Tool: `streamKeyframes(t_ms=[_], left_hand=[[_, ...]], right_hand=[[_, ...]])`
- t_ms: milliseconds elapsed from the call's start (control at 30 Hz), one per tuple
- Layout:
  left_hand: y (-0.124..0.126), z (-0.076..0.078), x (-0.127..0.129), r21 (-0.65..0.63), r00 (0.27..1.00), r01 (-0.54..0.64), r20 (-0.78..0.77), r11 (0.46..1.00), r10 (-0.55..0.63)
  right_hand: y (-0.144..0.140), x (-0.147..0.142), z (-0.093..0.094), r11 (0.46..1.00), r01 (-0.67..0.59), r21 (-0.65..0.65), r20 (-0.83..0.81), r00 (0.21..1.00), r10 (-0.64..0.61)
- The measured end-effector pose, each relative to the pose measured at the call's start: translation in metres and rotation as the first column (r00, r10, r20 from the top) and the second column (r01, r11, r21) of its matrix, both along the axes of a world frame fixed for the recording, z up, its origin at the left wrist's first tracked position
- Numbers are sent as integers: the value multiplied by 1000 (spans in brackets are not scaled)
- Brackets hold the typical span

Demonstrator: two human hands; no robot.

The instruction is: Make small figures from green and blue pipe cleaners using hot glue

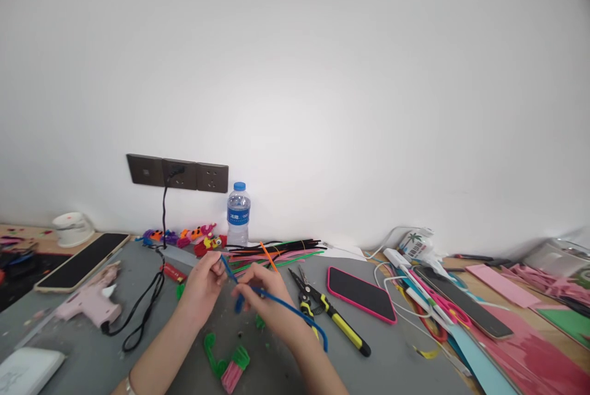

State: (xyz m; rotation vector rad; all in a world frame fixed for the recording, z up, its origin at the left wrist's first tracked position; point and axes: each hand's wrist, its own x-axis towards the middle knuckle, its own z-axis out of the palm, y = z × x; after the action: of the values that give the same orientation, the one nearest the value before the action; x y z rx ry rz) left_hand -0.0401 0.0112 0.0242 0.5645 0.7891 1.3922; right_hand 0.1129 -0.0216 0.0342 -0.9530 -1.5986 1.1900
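Note:
A blue pipe cleaner runs between my two hands, its long tail curving down over my right wrist. Closed fingers of my left hand pinch one end of it. My right hand is closed around it farther along, where a short blue loop hangs under the fingers. Below them on the grey mat lies a green and pink pipe-cleaner piece with a curled green strand. Behind my hands is a bundle of black, pink, green and orange pipe cleaners.
Yellow-and-black pliers and a pink-cased phone lie right of my hands. A pink glue gun with a black cord is at left. A water bottle stands by the wall. Scissors and coloured sheets lie far right.

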Motion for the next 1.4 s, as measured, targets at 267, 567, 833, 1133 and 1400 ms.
streamKeyframes(t_ms=[267,567,833,1133,1400], left_hand=[[-11,0,17,-7,988,150,-21,989,-150],[-22,11,20,11,781,484,-455,875,-427],[-30,3,24,-74,535,697,-609,713,-586],[-26,2,19,-59,557,649,-643,758,-527],[-15,7,11,37,721,388,-635,921,-278]], right_hand=[[19,7,-7,991,134,-4,-320,939,-128],[28,23,-12,969,229,-96,-333,910,-248],[16,21,-5,985,130,115,11,991,-133],[14,18,-5,991,93,91,0,996,-94],[15,14,-11,970,237,56,-198,955,-221]])
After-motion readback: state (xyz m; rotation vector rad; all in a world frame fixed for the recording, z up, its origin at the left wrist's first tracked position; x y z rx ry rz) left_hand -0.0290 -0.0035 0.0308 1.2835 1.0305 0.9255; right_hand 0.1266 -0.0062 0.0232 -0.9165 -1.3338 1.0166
